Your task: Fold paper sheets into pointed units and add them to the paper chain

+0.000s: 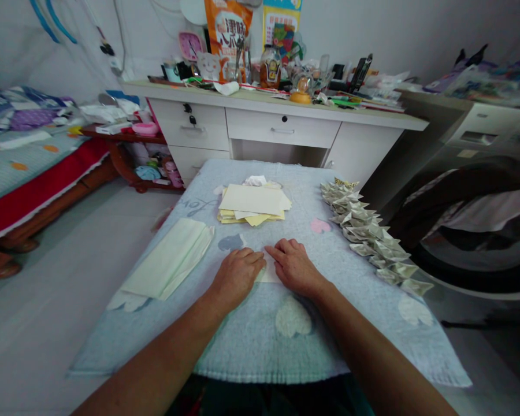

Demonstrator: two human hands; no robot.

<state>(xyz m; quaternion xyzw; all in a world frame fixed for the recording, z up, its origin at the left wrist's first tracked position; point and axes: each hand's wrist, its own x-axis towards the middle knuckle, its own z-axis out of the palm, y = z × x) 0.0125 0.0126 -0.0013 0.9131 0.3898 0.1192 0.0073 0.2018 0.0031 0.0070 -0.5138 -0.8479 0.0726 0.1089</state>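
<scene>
Between my hands, a small pale piece of paper [267,274] lies on the cloth-covered table; most of it is hidden under my fingers. My left hand [238,273] is closed, its fingers pressed together on the paper's left side. On the right side, my right hand [298,268] grips the paper with bent fingers, the index finger pointing inward. Beyond them rests a stack of cream and yellow paper sheets [253,199]. To the left lies a pile of long pale green paper [169,257]. Rows of folded, pointed paper pieces [366,228] stand along the right side.
A light blue patterned cloth [268,352] covers the table. Behind it stands a white desk [281,124] crowded with a jar [271,66], a pink clock [190,46] and bags. At right is a washing machine [472,130] with its door open; a bed [39,150] is at left.
</scene>
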